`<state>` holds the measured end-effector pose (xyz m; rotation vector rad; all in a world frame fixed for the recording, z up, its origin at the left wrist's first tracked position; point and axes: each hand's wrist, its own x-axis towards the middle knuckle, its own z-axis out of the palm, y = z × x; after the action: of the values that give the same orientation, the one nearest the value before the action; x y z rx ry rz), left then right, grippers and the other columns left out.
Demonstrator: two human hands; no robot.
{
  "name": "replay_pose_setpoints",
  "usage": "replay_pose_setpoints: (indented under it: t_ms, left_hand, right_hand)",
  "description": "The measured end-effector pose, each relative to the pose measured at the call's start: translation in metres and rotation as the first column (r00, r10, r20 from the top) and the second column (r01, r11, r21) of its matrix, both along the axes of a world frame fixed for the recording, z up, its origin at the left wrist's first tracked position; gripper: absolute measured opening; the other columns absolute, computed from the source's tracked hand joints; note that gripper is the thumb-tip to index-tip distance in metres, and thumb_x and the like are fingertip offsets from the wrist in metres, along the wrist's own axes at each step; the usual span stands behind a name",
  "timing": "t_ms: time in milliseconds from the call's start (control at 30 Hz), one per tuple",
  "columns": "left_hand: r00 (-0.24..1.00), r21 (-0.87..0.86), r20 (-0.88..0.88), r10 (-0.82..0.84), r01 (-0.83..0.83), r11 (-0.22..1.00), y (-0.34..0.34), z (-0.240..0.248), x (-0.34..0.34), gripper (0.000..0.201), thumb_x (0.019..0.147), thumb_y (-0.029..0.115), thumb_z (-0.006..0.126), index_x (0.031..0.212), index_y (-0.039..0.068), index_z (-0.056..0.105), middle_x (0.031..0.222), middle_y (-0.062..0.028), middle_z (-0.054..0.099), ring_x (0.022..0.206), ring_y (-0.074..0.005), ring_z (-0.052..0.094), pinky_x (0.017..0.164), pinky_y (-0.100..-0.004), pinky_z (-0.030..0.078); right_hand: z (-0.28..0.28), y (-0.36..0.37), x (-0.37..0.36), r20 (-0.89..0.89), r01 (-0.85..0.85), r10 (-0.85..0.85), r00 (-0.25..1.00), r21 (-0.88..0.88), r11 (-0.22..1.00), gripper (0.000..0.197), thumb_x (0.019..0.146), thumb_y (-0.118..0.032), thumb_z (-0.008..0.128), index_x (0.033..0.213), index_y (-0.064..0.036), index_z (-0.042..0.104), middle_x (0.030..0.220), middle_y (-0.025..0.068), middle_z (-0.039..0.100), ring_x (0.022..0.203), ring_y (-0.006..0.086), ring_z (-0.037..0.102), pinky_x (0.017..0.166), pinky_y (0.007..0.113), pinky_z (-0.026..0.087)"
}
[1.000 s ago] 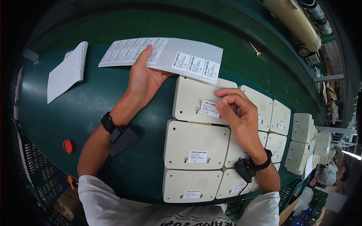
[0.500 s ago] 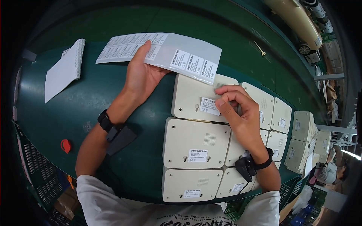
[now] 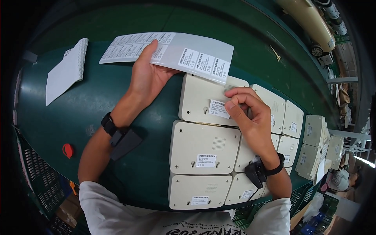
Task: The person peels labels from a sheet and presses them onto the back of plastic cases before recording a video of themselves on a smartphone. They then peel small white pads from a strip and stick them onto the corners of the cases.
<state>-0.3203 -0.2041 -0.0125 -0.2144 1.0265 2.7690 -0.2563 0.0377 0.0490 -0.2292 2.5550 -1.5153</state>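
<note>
My left hand [image 3: 150, 78] grips a glossy sheet of labels [image 3: 192, 43], thumb on top and fingers beneath. White printed labels cover its left part, and a few more sit along its right front edge. Between the thumb and forefinger of my right hand [image 3: 250, 111] is the right edge of a single label [image 3: 219, 108]. That label lies over the lower part of a cream plastic housing [image 3: 196, 92]; whether it is stuck down or just above the surface I cannot tell. The sheet's right corner overhangs the housing's far edge.
More cream housings [image 3: 205, 143] lie in rows on the green table [image 3: 58, 125], several bearing labels. A second stack of housings [image 3: 313, 129] stands to the right. At the left are a folded white sheet [image 3: 64, 76] and a red round object [image 3: 67, 150].
The label sheet in my left hand has shifted slightly to the right. My right hand stays nearly in place at the label on the far housing.
</note>
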Motion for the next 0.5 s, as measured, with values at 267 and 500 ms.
replay_pose_setpoints:
  t_ms: [267, 500]
  left_hand:
    - [1.0, -0.004, 0.001, 0.002, -0.002, 1.0, -0.0005, -0.0017, -0.0003, 0.051, 0.103, 0.036, 0.033, 0.132, -0.005, 0.042, 0.128, -0.0193, 0.056, 0.12, -0.028, 0.055, 0.104, -0.0437, 0.041]
    - [1.0, 0.012, 0.002, -0.006, 0.006, 1.0, -0.0023, -0.0025, -0.0012, 0.05, 0.103, 0.035, 0.034, 0.132, -0.005, 0.042, 0.129, -0.0192, 0.055, 0.12, -0.0279, 0.055, 0.104, -0.0438, 0.041]
  right_hand:
    - [0.0018, 0.0011, -0.0002, -0.029, -0.044, 0.045, 0.999, 0.044, 0.998, 0.013, 0.09, -0.012, 0.067, 0.087, 0.0, 0.065, 0.111, 0.0043, 0.062, 0.077, 0.0063, 0.048, 0.072, 0.021, 0.04]
    - [0.003, -0.0031, -0.0008, -0.039, -0.033, 0.035, 0.999, 0.057, 0.998, 0.012, 0.089, -0.012, 0.068, 0.086, -0.0006, 0.065, 0.11, 0.0038, 0.062, 0.079, 0.0067, 0.048, 0.073, 0.021, 0.04]
